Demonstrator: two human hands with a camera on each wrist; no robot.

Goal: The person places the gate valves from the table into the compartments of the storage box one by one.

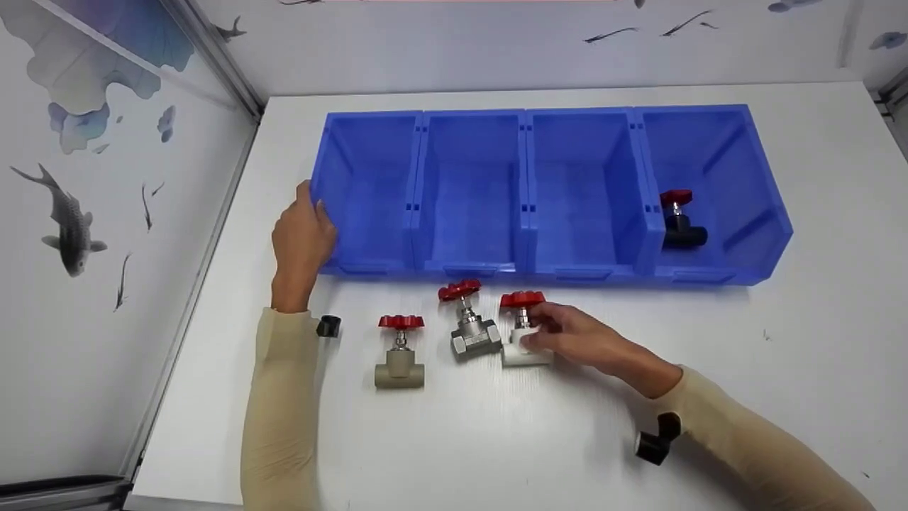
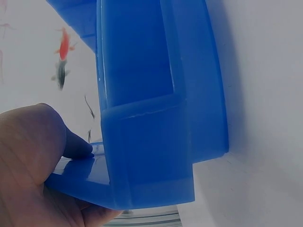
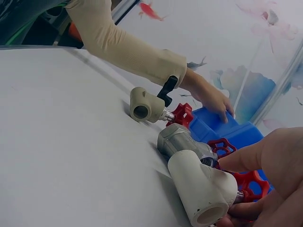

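Observation:
My left hand (image 1: 301, 238) grips the outer side wall of the leftmost blue bin (image 1: 372, 206), thumb over the rim in the left wrist view. In front of the row, my right hand (image 1: 592, 344) pinches a white valve with a red handwheel (image 1: 516, 353) between thumb and fingers, just below the wheel. Right beside it on the left lies a silver metal valve (image 1: 475, 339), also red-wheeled and tilted. Farther left on the table is a beige valve (image 1: 399, 372) with a red wheel. The right wrist view shows the white valve's pipe end (image 3: 210, 215) close up.
Four-bin row aside, the rightmost bin (image 1: 738, 191) holds a black valve (image 1: 684, 231) with a red wheel. The white table (image 1: 454, 454) meets patterned wall panels (image 1: 454, 50) at the back and left. Black wrist straps (image 1: 652, 447) hang from the sleeves.

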